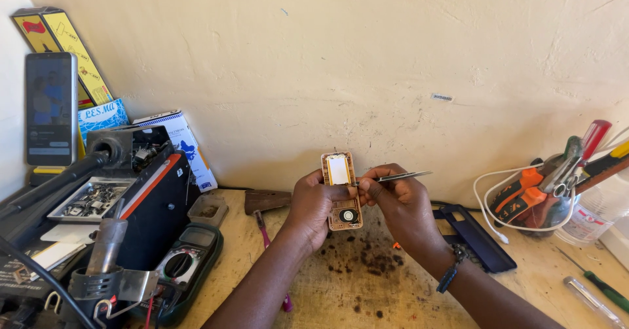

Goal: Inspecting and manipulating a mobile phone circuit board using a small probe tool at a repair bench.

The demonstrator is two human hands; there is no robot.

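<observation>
My left hand point(313, 206) holds a small orange-brown phone circuit board point(341, 191) upright above the wooden bench, its white rectangular panel at the top and a round part near the bottom. My right hand point(398, 202) pinches metal tweezers point(392, 177), their tips touching the board's right edge by the white panel. The tweezers' handle points right, toward the wall.
A black soldering station point(147, 201) with a parts tray, a multimeter point(185, 264) and an upright phone point(50, 108) stand at left. A dark phone cover point(476, 238) lies right of my wrist. A container of pliers and screwdrivers point(557, 188) sits at right, and two screwdrivers point(597, 293) lie in front.
</observation>
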